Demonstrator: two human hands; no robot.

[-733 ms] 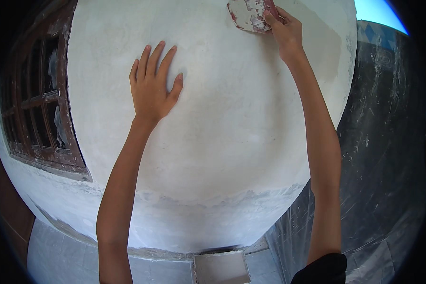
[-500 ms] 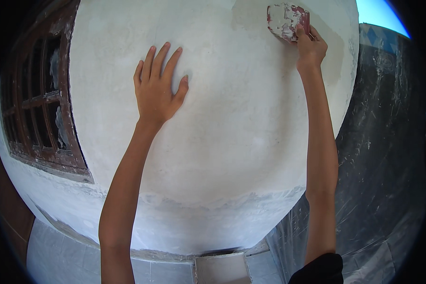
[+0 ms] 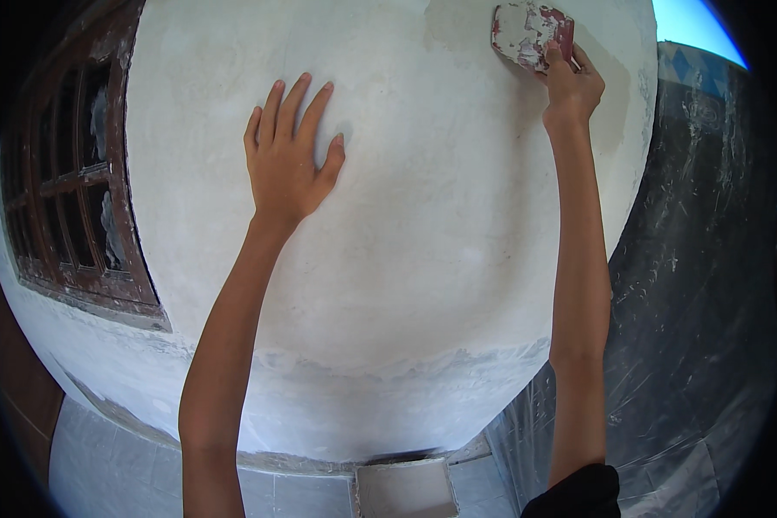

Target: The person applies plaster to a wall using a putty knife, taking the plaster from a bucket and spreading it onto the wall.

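Note:
My left hand (image 3: 290,168) lies flat on the pale plastered wall (image 3: 406,233) with its fingers spread, holding nothing. Higher up on the right, my right hand (image 3: 573,93) grips a red putty scraper (image 3: 527,36) by its edge, thumb on the near face. White, partly dried putty cakes much of the scraper. The tool is up against the wall, though its contact edge is hidden. Around it, darker, damp-looking patches (image 3: 615,99) show on the wall surface.
A brown wooden window (image 3: 82,181) with several panes is set in the wall at left. Dark, white-streaked sheeting (image 3: 691,276) hangs at right. Grey floor tiles (image 3: 311,494) run below, where a pale rectangular thing (image 3: 406,490) sits at the wall's foot.
My right hand and the scraper have shifted slightly to the right, with the scraper tilted a little; the right elbow has moved slightly left. My left hand stays almost where it was.

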